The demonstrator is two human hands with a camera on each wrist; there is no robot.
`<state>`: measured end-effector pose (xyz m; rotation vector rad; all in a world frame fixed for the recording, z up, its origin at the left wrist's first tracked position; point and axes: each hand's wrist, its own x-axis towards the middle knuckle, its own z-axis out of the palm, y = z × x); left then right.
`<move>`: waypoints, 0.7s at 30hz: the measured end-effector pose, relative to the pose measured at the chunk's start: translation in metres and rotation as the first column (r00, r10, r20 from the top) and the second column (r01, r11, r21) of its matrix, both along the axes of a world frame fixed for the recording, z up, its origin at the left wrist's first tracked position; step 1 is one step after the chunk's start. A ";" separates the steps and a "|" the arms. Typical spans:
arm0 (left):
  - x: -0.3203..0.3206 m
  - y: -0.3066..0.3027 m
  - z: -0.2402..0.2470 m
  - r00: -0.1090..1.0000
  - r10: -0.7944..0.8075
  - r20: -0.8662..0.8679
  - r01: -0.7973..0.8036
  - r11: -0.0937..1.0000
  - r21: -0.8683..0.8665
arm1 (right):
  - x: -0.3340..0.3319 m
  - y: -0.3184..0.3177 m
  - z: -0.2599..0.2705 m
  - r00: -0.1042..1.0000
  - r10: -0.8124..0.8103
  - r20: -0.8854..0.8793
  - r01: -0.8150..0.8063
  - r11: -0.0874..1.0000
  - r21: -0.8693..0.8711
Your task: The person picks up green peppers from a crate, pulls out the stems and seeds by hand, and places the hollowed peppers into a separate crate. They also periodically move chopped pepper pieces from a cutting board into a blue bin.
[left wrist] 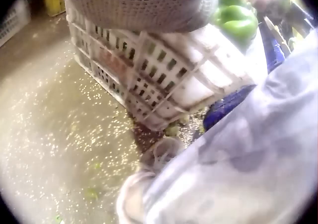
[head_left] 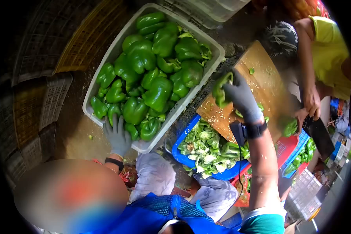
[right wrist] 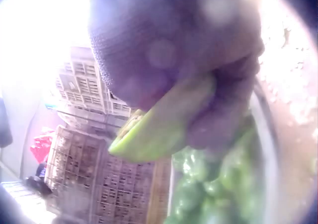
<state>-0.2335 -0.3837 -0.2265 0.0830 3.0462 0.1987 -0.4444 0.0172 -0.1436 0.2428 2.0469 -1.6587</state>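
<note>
In the head view my gloved left hand lies at the near left corner of a white crate, its fingers extended over the rim beside the green bell peppers. The left wrist view shows the knitted glove above the crate's slatted side. My right hand, also gloved, grips a cut piece of green bell pepper above the wooden cutting board. In the right wrist view the pepper piece sticks out from the glove with its cut edge showing.
A blue basin of pepper scraps sits under the board's near edge. On the right, another person in a yellow top holds a cleaver beside a pepper. Stacked crates line the left.
</note>
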 end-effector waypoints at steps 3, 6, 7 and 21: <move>-0.002 -0.001 0.001 0.999 0.014 0.045 -0.014 1.000 0.002 | -0.027 -0.022 -0.005 0.986 -0.064 0.153 0.077 0.994 -0.081; -0.001 -0.002 0.002 0.996 0.033 0.084 -0.033 0.999 -0.001 | -0.018 -0.028 -0.014 0.898 0.307 -0.314 -0.152 0.888 0.434; 0.000 -0.001 0.001 0.996 0.039 0.084 -0.039 0.999 0.005 | -0.011 -0.033 -0.008 0.750 0.502 -0.431 -0.153 0.765 0.625; -0.030 0.131 0.235 0.186 -0.369 0.910 -0.946 -0.316 0.065 | 0.169 -0.134 0.174 0.892 0.435 0.125 -0.389 0.596 0.702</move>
